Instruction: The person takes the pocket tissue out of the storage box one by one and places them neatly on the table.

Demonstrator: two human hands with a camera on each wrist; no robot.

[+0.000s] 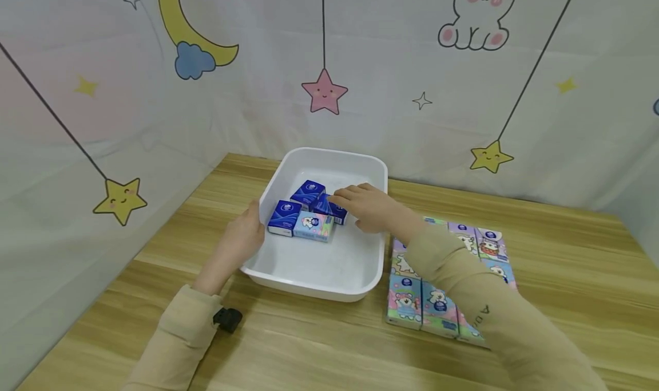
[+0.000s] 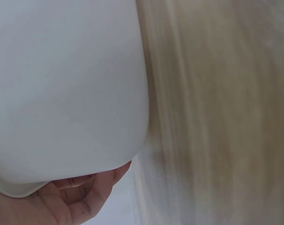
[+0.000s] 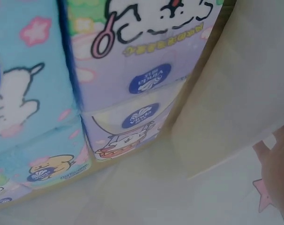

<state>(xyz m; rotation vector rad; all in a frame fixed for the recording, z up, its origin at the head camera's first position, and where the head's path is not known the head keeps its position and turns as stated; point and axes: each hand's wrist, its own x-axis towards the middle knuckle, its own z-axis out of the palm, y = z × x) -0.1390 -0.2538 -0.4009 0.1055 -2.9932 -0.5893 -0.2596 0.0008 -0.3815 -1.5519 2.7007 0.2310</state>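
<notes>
A white plastic tub point(image 1: 314, 273) stands on the wooden table. My left hand point(image 1: 242, 236) grips its left rim; in the left wrist view the fingers point(image 2: 93, 197) curl against the outside of the tub. Inside, two blue tissue packs point(image 1: 284, 216) lie by the left wall, along with a pale blue cartoon-printed tissue pack point(image 1: 311, 226). Another blue pack point(image 1: 338, 211) lies to their right, partly covered by my right hand point(image 1: 368, 208). That hand reaches over the right wall, fingertips at this pack, thumb apart from it. At the right wrist view's edge only part of the hand shows.
To the right of the tub lies a flat block of cartoon-printed tissue packs point(image 1: 437, 305), partly hidden by my right sleeve point(image 1: 479, 293). A printed curtain point(image 1: 381, 122) hangs behind the wooden table point(image 1: 304, 345) and along its left side.
</notes>
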